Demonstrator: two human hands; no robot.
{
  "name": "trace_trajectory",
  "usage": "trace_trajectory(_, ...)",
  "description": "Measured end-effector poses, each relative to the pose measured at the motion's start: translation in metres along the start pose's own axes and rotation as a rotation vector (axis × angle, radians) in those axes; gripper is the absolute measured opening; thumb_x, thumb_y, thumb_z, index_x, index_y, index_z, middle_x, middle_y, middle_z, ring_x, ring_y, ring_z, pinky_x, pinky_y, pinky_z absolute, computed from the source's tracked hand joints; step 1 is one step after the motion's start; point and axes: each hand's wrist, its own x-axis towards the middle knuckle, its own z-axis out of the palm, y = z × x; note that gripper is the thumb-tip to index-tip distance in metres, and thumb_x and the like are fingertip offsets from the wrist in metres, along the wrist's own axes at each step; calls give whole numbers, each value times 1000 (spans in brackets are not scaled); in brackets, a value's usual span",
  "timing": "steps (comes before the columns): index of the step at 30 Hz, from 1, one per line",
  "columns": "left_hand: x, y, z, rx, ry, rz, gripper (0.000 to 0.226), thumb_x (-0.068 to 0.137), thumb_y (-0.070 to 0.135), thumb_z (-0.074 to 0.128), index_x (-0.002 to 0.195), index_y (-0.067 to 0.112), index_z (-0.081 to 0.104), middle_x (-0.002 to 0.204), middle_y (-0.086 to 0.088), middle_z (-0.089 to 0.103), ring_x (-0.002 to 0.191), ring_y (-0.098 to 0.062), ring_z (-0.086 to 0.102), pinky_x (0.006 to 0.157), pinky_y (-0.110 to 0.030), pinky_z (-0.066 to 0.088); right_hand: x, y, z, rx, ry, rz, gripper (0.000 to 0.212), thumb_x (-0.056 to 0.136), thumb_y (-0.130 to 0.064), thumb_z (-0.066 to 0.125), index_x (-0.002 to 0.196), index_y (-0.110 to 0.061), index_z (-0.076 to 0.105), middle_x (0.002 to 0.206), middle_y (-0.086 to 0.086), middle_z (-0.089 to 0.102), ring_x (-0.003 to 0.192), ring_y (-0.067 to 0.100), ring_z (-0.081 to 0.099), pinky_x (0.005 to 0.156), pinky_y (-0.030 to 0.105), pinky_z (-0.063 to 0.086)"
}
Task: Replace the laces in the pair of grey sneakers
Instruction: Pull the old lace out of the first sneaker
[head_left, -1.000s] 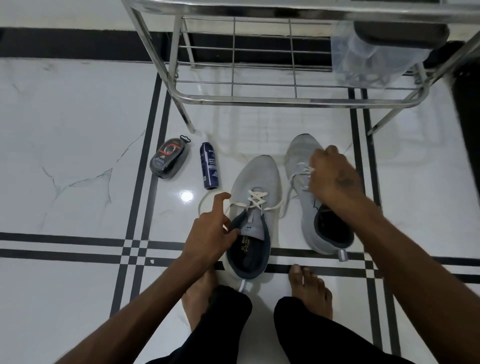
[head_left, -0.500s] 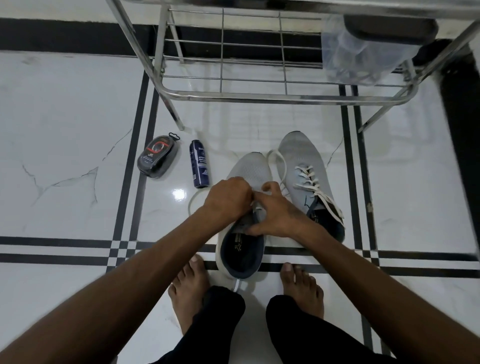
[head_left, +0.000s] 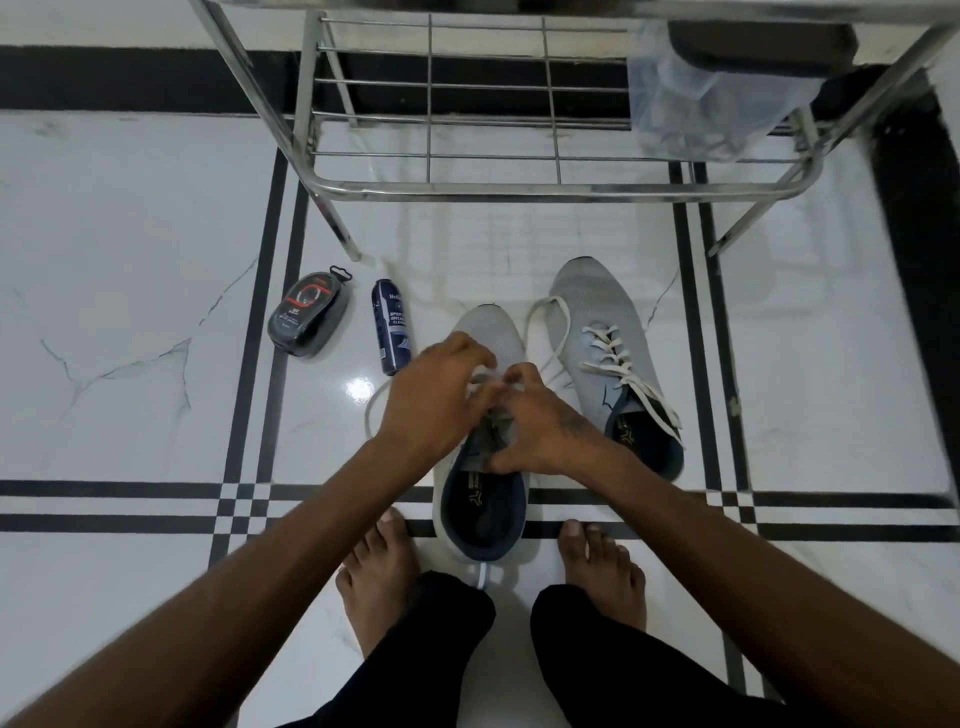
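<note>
The near grey sneaker (head_left: 480, 499) stands on the white floor (head_left: 130, 260) between the person's bare feet, its dark collar toward them and its white lace (head_left: 375, 410) looping out onto the tile at the left, while the second sneaker (head_left: 613, 358) lies just beside it on the right, still laced in white. Both hands meet over the near shoe's eyelets: the left hand (head_left: 434, 410) and the right hand (head_left: 540, 426) have fingers curled in and pinch the lace there. Beyond, left, lie a spray can (head_left: 389, 325) and polish sponge (head_left: 309, 314), below a steel rack (head_left: 519, 187).
</note>
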Motion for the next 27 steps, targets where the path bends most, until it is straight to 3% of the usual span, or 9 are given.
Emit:
trace_trajectory(5, 17, -13, -19, 237, -505, -46, 21, 91, 36, 67, 111, 31, 67, 111, 3, 69, 103, -20, 63, 85, -35, 51, -1, 3, -2, 7, 2, 8, 88, 66, -36, 86, 143, -27, 44, 137, -3, 21, 112, 18, 50, 93, 34, 50)
trace_trajectory(8, 8, -36, -28, 4, -305, -89, 4, 90, 30, 69, 91, 26, 70, 91, 10, 69, 86, -14, 64, 76, -31, 49, -3, 7, -4, 44, 4, 4, 99, 66, -35, 87, 151, -29, 36, 140, -2, 21, 120, 18, 46, 98, 30, 46)
trace_trajectory(11, -11, -58, -29, -552, -56, -514, 10, 94, 20, 65, 87, 15, 69, 87, 3, 69, 75, -14, 61, 68, -29, 47, -5, 11, -4, 62, 3, 9, 101, 68, -35, 87, 153, -31, 33, 141, -2, 21, 124, 19, 43, 102, 30, 44)
trace_trajectory(13, -23, -63, -25, -634, -3, -736, 14, 98, 23, 57, 98, 14, 68, 103, -2, 70, 84, -18, 64, 70, -34, 52, -4, 9, -4, 48, 4, 13, 100, 68, -36, 87, 153, -28, 34, 141, -1, 21, 123, 19, 43, 102, 30, 44)
trace_trajectory(15, -27, -56, -20, -292, 102, -622, 18, 99, 28, 53, 109, 18, 64, 114, 0, 66, 91, -19, 65, 81, -38, 53, -2, 7, -4, 45, 6, 10, 99, 68, -35, 87, 151, -24, 36, 138, -2, 21, 120, 18, 45, 100, 28, 44)
trace_trajectory(17, -20, -30, -17, -48, 186, -235, 22, 96, 28, 57, 115, 20, 63, 117, 3, 63, 94, -17, 63, 79, -33, 50, 0, 5, -4, 37, 8, 1, 94, 68, -32, 87, 148, -20, 39, 135, 0, 23, 116, 17, 47, 98, 28, 46)
trace_trajectory(20, -2, 7, -3, 117, -166, 80, 27, 93, 36, 59, 116, 23, 65, 113, 2, 64, 97, -19, 64, 70, -30, 45, -1, 5, -3, 44, 6, -24, 74, 67, -25, 86, 133, -19, 52, 132, 1, 25, 115, 17, 49, 97, 31, 49)
trace_trajectory(22, 7, 13, 4, 334, -321, 67, 22, 93, 33, 60, 111, 22, 64, 109, -2, 66, 98, -24, 65, 68, -32, 42, -1, 6, -4, 45, -2, -17, 71, 67, -28, 86, 130, -19, 54, 133, 0, 25, 118, 17, 49, 98, 32, 48)
trace_trajectory(27, 2, -38, -21, 384, -241, -152, 14, 92, 13, 56, 103, 19, 63, 106, -6, 66, 95, -32, 65, 74, -37, 48, -1, 13, -5, 56, -15, 10, 97, 67, -35, 87, 150, -23, 39, 140, -2, 23, 127, 19, 41, 106, 33, 43)
